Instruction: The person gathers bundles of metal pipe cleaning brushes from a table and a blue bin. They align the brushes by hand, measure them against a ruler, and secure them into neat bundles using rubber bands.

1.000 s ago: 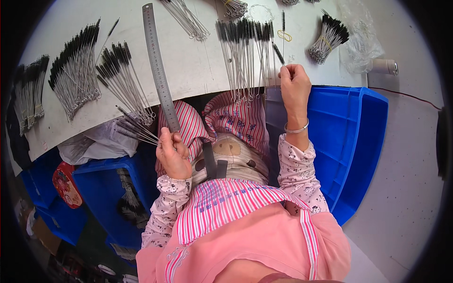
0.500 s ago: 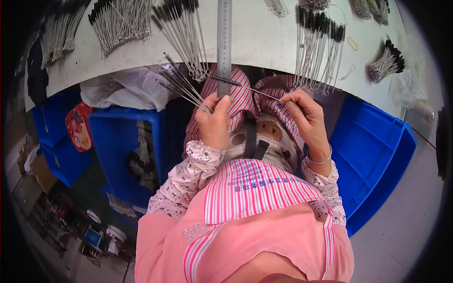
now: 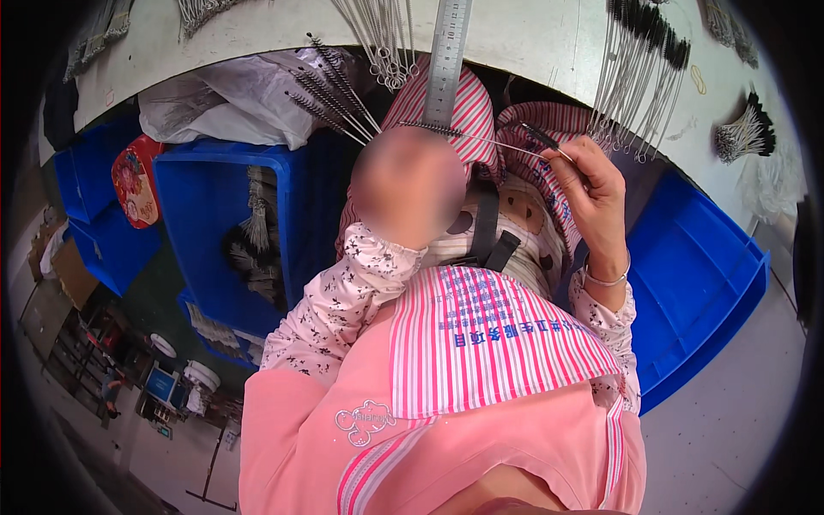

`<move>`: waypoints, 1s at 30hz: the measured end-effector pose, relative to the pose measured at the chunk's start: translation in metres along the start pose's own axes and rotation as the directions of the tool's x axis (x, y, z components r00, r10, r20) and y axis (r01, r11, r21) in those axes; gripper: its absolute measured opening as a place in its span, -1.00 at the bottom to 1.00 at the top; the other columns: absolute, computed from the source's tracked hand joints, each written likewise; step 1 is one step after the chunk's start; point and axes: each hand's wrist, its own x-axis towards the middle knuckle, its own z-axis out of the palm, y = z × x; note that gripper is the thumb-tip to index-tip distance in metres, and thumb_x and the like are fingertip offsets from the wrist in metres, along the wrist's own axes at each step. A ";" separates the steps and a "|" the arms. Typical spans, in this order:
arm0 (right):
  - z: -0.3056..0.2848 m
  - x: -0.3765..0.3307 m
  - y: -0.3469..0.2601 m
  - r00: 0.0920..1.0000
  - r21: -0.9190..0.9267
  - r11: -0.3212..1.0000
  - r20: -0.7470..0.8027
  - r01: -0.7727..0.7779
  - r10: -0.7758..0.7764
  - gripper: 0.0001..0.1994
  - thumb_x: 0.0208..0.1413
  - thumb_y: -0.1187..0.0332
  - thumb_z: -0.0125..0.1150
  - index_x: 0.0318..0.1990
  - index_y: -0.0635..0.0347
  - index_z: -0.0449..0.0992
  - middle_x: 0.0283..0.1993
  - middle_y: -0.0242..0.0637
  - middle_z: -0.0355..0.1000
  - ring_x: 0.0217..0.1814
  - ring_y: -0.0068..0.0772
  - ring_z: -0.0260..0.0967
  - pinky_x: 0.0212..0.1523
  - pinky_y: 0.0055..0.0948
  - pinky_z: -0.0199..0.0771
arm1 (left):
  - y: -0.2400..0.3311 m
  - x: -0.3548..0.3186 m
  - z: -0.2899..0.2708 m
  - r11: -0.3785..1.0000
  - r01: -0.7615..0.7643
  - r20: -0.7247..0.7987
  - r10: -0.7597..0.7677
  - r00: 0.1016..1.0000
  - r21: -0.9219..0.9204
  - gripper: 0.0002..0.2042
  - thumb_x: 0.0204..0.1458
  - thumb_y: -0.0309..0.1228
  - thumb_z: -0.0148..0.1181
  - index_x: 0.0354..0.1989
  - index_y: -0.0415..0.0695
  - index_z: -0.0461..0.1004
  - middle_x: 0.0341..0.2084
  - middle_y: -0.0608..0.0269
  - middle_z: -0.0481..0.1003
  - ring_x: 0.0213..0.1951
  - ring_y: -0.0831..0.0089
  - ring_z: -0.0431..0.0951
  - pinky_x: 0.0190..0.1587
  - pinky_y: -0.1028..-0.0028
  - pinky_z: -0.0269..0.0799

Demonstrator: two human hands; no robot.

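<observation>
- one blue bin at left, with bundled brushes inside
- white plastic bag behind that bin, under the edge of the bench
- fan of black brushes, their wire handles gripped in the left hand, whose fingers are blurred
- metal ruler standing out from the same hand, past the bench edge
- single brush, bristles across the ruler's lower end, wire pinched by the right hand
- slim black-tipped piece also in the right hand
- row of brushes on the bench, loops over its edge
- second blue bin below
</observation>
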 end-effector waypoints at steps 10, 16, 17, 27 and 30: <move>0.002 0.003 -0.003 1.000 -0.075 0.997 0.002 0.012 -0.012 -0.91 -0.04 0.56 0.17 -0.33 0.27 0.52 -0.49 -0.30 0.35 -0.46 -0.47 0.31 -0.44 -0.57 0.27 | -0.003 0.005 -0.010 1.000 0.001 0.070 0.000 0.998 -0.022 -0.63 0.07 -0.16 -0.01 -0.51 -0.28 0.40 -0.82 0.41 0.22 -0.83 0.70 -0.04 -0.74 0.60 -0.15; 0.003 0.004 -0.001 1.000 -0.089 0.996 0.018 0.007 -0.005 -0.90 -0.04 0.56 0.17 -0.33 0.26 0.52 -0.49 -0.30 0.35 -0.47 -0.48 0.30 -0.45 -0.57 0.26 | -0.008 0.007 -0.008 0.999 -0.020 0.013 0.021 1.000 -0.040 -0.65 0.07 -0.17 0.07 -0.56 -0.25 0.39 -0.86 0.44 0.16 -0.84 0.71 -0.04 -0.75 0.59 -0.19; 0.003 0.004 0.000 1.000 -0.087 0.996 0.018 0.009 -0.007 -0.90 -0.04 0.56 0.17 -0.33 0.26 0.52 -0.49 -0.30 0.35 -0.48 -0.48 0.29 -0.46 -0.57 0.25 | -0.008 0.007 -0.008 0.999 -0.020 0.005 0.020 1.000 -0.049 -0.65 0.07 -0.18 0.08 -0.56 -0.25 0.39 -0.86 0.45 0.15 -0.84 0.72 -0.04 -0.75 0.59 -0.20; 0.006 0.004 0.004 1.000 -0.070 0.997 0.003 0.010 -0.010 -0.90 -0.04 0.55 0.18 -0.32 0.26 0.53 -0.52 -0.33 0.32 -0.50 -0.54 0.24 -0.49 -0.59 0.22 | -0.008 0.007 -0.008 0.998 -0.046 0.023 0.047 0.999 -0.041 -0.69 0.06 -0.21 0.13 -0.56 -0.20 0.39 -0.85 0.51 0.18 -0.84 0.79 -0.02 -0.78 0.63 -0.18; 0.006 0.005 0.006 1.000 -0.076 0.997 0.003 0.013 -0.013 -0.90 -0.04 0.54 0.19 -0.32 0.26 0.53 -0.52 -0.33 0.32 -0.51 -0.54 0.23 -0.49 -0.59 0.21 | -0.008 0.007 -0.007 0.998 -0.052 0.015 0.052 0.999 -0.024 -0.72 0.06 -0.23 0.13 -0.54 -0.20 0.38 -0.81 0.44 0.25 -0.84 0.75 -0.02 -0.77 0.61 -0.18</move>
